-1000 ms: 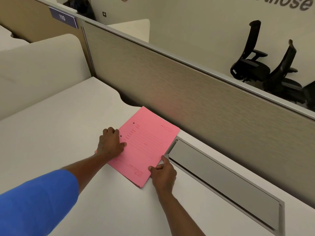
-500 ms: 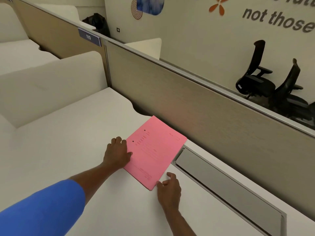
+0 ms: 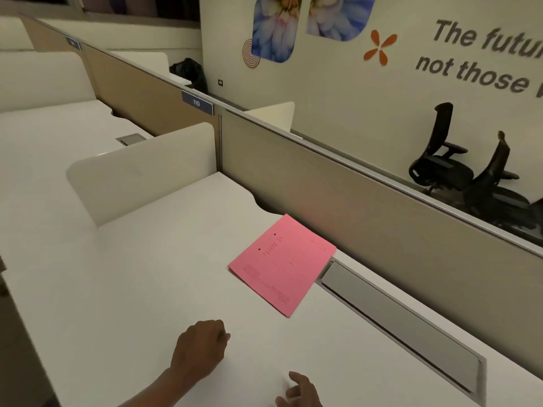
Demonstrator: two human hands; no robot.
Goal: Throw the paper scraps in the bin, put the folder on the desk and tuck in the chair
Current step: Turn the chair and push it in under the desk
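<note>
Far left: a neighbouring white desk with a small grey hatch set in its top. Next, a rounded cream side screen standing upright between that desk and the near desk. Along the back, running left to right, a tan partition with a metal top rail and a blue plate marked 110. Low in the middle, left hand over the bare desk top, fingers curled loosely inward, gripping nothing, well short of the folder. Just right of it, at the bottom edge, right hand, partly cut off, fingers spread, empty. Further back and right of both hands, pink folder flat on the desk, closed, turned at an angle, near the partition, its right corner touching the end of a long grey cable flap. Nothing between hands and folder. Beyond the partition, far right, two black office chairs against a wall with large lettering and flower prints.
</note>
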